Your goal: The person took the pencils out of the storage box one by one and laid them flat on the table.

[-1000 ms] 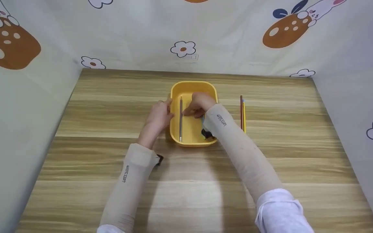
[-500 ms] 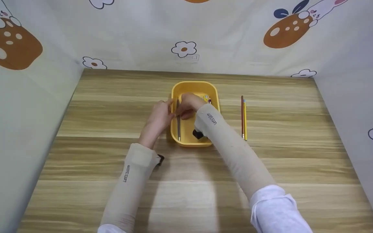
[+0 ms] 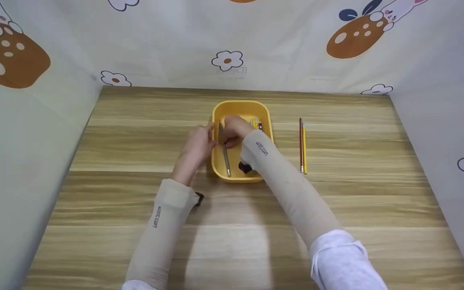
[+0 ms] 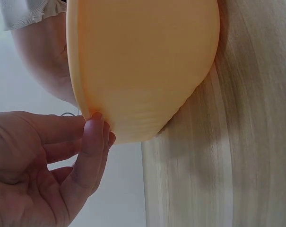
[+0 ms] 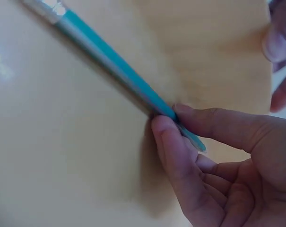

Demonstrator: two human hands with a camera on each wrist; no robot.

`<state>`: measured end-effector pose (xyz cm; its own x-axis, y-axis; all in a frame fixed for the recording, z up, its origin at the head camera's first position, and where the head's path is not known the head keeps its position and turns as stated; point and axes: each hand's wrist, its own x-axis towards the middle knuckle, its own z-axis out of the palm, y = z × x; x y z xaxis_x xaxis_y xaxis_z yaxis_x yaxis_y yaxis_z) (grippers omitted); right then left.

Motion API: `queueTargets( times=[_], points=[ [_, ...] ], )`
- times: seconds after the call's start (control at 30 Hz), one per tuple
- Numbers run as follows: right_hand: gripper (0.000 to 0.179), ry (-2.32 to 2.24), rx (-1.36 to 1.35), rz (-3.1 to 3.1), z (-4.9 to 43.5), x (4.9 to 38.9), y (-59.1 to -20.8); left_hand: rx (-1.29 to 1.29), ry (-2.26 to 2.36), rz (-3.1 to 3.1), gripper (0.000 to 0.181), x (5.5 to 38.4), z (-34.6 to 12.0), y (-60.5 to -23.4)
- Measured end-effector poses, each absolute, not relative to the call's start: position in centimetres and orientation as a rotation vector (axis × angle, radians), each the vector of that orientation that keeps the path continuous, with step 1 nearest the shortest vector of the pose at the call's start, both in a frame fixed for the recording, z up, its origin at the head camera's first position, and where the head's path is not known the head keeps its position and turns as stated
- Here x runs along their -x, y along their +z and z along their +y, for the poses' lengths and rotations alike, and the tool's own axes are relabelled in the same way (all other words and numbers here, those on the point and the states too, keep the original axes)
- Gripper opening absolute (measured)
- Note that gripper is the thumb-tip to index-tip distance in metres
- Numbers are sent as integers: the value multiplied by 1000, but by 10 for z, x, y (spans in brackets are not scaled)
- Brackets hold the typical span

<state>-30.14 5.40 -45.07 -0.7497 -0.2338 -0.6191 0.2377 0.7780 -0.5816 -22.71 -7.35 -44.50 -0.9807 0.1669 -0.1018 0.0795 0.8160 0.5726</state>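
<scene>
A yellow plastic box (image 3: pixel 241 105) stands on the wooden table, its left rim pinched between the thumb and fingers of my left hand (image 3: pixel 196 146). In the left wrist view that hand (image 4: pixel 53 161) grips the box wall (image 4: pixel 143 61) from outside. Inside the box, my right hand (image 3: pixel 236 128) pinches a pencil (image 3: pixel 226 161) near the left wall. The right wrist view shows this pencil (image 5: pixel 119 71) as teal with a metal end, held between thumb and fingertips of the right hand (image 5: pixel 218 161). It lies slightly slanted, part of it behind the fingers.
Several pencils (image 3: pixel 256 123) lie along the box's right side, partly hidden by the right forearm. On the table to the right, a dark red pencil (image 3: pixel 301 145) and a yellow pencil (image 3: pixel 304 149) lie side by side. A patterned cloth wall (image 3: pixel 167 48) borders the table's back.
My right hand has moved left inside the box and taken hold of the pencil. The pencil has shifted toward the left wall, and its near end has swung right. My left hand stays put.
</scene>
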Motion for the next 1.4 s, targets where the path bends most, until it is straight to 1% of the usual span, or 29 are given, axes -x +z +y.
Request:
queueTargets(
  times=[0.2, 0.37, 0.73, 0.9, 1.03, 1.4],
  points=[
    [4, -885, 33, 2151, 69, 308, -450, -175, 943, 2809, 56, 227, -72, -446],
    [9, -960, 37, 2089, 74, 312, -450, -155, 932, 2797, 53, 227, -72, -446],
    [10, -1245, -3, 2069, 82, 312, -441, -155, 934, 2818, 55, 227, -72, -445],
    [8, -1312, 37, 2102, 88, 311, -438, -142, 919, 2822, 57, 226, -72, -444],
    [10, -1390, 42, 2086, 90, 310, -435, -150, 921, 2829, 56, 226, -73, -444],
    [16, -1465, 42, 2088, 97, 303, -427, -177, 911, 2863, 43, 225, -72, -445]
  ],
)
